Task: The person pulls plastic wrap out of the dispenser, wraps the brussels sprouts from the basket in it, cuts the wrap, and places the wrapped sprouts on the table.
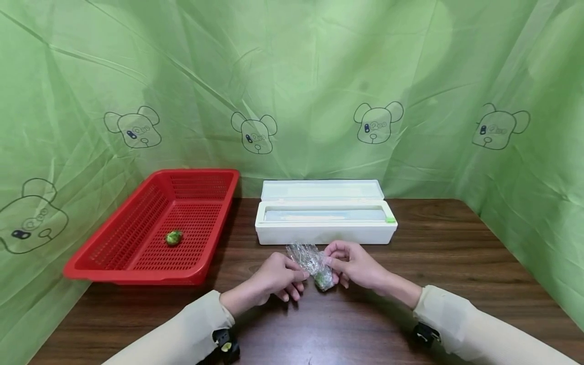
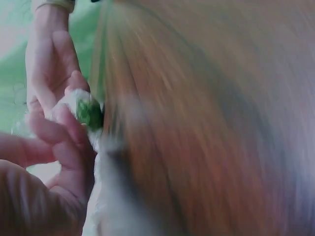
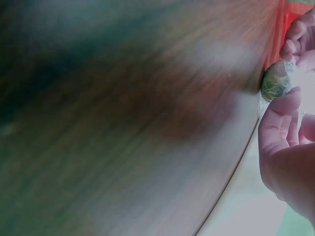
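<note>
A green Brussels sprout (image 1: 324, 280) sits low over the table in front of the white box, wrapped in crinkled clear plastic wrap (image 1: 304, 257). My left hand (image 1: 277, 278) pinches the wrap's left side between thumb and forefinger, its other fingers curving below. From the right, my right hand (image 1: 358, 264) pinches the wrap just above the sprout, with fingertips behind it. Both wrist views show the wrapped sprout (image 3: 274, 82) between the two hands; bunched film covers part of it.
At the left stands a red perforated basket (image 1: 207, 253) with one more Brussels sprout (image 1: 174, 237) inside. Directly beyond the hands, a white plastic wrap dispenser box (image 1: 326, 234) has its lid (image 1: 322, 190) raised and a green slider (image 1: 390, 220) at right. Green curtains (image 1: 315, 76) enclose the table.
</note>
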Demonstrator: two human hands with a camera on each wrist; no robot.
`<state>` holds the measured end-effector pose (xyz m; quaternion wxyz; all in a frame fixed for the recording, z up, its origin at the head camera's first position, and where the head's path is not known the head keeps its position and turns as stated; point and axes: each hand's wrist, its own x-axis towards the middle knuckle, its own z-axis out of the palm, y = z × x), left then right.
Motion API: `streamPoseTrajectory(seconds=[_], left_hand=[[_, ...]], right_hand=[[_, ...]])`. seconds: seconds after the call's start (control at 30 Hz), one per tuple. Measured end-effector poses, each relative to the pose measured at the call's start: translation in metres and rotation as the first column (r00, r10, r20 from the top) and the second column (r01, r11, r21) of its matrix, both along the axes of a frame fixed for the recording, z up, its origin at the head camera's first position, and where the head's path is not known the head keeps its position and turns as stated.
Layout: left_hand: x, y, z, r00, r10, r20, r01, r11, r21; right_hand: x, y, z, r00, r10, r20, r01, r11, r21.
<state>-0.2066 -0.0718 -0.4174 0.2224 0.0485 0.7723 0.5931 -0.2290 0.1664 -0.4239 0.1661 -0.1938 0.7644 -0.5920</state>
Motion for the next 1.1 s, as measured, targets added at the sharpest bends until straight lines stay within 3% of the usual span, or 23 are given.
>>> streamPoseTrajectory(seconds=[0.1, 0.2, 0.37, 0.53, 0.73, 0.97, 1.1], left_hand=[[-0.002, 0.005, -0.003, 0.99, 0.035, 0.137, -0.05, 0.993, 0.104], [-0.001, 0.009, -0.007, 0.977, 0.093, 0.191, -0.125, 0.978, 0.164], [0.004, 0.022, -0.013, 0.961, 0.207, 0.184, -0.247, 0.941, 0.231], [0.007, 0.034, -0.014, 0.948, 0.288, 0.133, -0.312, 0.921, 0.231], [0.01, 0.043, -0.008, 0.946, 0.313, 0.084, -0.324, 0.91, 0.259], [0.008, 0.041, -0.01, 0.922, 0.365, 0.13, -0.387, 0.884, 0.264], [0.008, 0.034, -0.012, 0.929, 0.327, 0.173, -0.362, 0.902, 0.237]], right_hand=[[0.0, 0.002, 0.001, 1.0, 0.006, 0.005, -0.006, 1.0, -0.003], [0.0, 0.002, 0.001, 1.0, 0.013, 0.013, -0.013, 1.0, -0.009], [0.0, 0.003, 0.001, 1.0, 0.014, 0.01, -0.014, 1.0, -0.003], [-0.002, 0.004, 0.001, 1.0, 0.028, 0.004, -0.028, 1.0, -0.007], [-0.003, 0.006, 0.001, 1.0, 0.03, 0.0, -0.03, 0.999, -0.015], [-0.002, 0.007, 0.0, 0.999, 0.035, 0.01, -0.035, 0.999, -0.027], [-0.002, 0.007, 0.0, 0.999, 0.037, 0.012, -0.037, 0.999, -0.031]])
